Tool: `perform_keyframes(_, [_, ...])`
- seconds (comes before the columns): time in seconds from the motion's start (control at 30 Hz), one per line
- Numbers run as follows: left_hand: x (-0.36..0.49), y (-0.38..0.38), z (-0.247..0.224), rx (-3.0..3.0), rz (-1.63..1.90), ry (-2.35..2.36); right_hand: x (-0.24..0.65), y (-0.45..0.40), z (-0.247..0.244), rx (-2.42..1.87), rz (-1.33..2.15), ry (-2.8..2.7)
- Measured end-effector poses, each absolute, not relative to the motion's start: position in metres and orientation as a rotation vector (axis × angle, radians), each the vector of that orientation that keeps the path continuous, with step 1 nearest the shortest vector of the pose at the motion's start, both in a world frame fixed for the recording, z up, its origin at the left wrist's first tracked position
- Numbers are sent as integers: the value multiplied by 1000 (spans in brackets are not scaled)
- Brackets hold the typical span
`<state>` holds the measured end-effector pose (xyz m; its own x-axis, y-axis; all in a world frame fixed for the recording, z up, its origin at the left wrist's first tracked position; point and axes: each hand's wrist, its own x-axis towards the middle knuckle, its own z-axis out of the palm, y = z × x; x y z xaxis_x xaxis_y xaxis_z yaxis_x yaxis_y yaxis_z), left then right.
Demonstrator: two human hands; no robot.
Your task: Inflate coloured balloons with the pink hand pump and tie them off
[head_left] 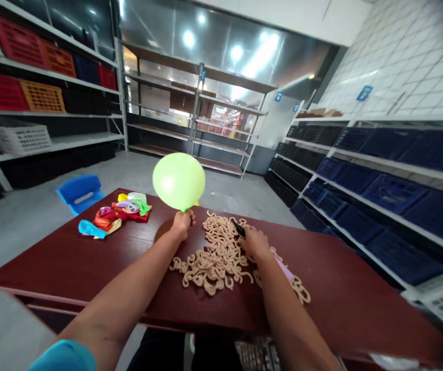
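Inflated pale-green balloon (pixel 179 180) located above the table's far edge, left of centre; its neck is pinched in the left hand (pixel 183 224) and mostly hidden by the fingers. A black object (pixel 239 228) is met by the right hand (pixel 255 241); its near end is covered, so whether it is gripped or merely touched cannot be told. Beige curled strands (pixel 216 252) are heaped between the hands. A lilac item (pixel 284 269) is partly hidden by the right forearm. Limp coloured balloons (pixel 117 214) are piled at far left on the table (pixel 341 278). A blue chair (pixel 79 193) is partly blocked by the table.
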<state>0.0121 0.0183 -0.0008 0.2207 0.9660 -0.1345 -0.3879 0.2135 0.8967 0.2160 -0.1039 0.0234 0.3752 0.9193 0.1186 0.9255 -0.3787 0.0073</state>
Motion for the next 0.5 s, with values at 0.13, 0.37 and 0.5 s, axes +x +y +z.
perform_keyframes(0.13, [9,19,-8,866,1106,701,175,-81,37,-2126,-219,-1842])
perform_keyframes(0.37, [-3,8,-13,1122,1242,647,115,-50,16,-1495,601,-1714])
perform_keyframes(0.5, [5,-7,-7,1229,1189,483,120,-51,-4,-1241,844,-1568])
